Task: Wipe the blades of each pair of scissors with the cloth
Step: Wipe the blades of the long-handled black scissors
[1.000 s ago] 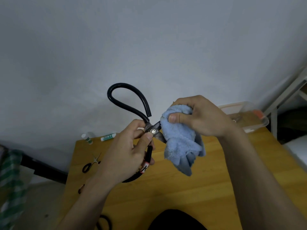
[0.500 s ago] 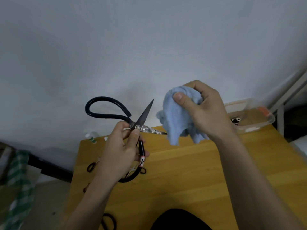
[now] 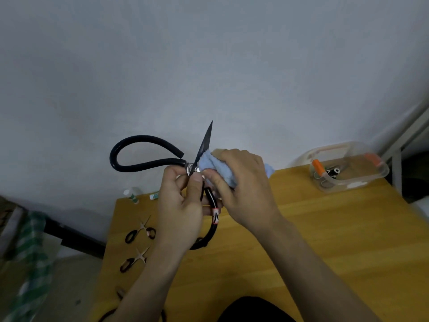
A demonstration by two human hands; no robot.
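Large black scissors (image 3: 144,154) with looped handles are held up in front of the wall, blades spread apart. My left hand (image 3: 183,205) grips them at the pivot and lower handle. One dark blade (image 3: 205,141) points up. My right hand (image 3: 241,184) holds a light blue cloth (image 3: 220,169) bunched around the other blade, which is hidden inside it, close to the pivot. Two small scissors (image 3: 140,231) (image 3: 134,260) lie on the wooden table (image 3: 325,240) at the left.
A clear plastic box (image 3: 348,169) holding more scissors and an orange item stands at the table's far right. Two small white-green tubes (image 3: 132,195) lie at the far left edge. A green checked cloth (image 3: 32,259) hangs left of the table. A metal frame (image 3: 399,145) rises at right.
My right hand moved the cloth down and left, from clear of the scissors onto the lower blade at the pivot. The upper blade swung more upright.
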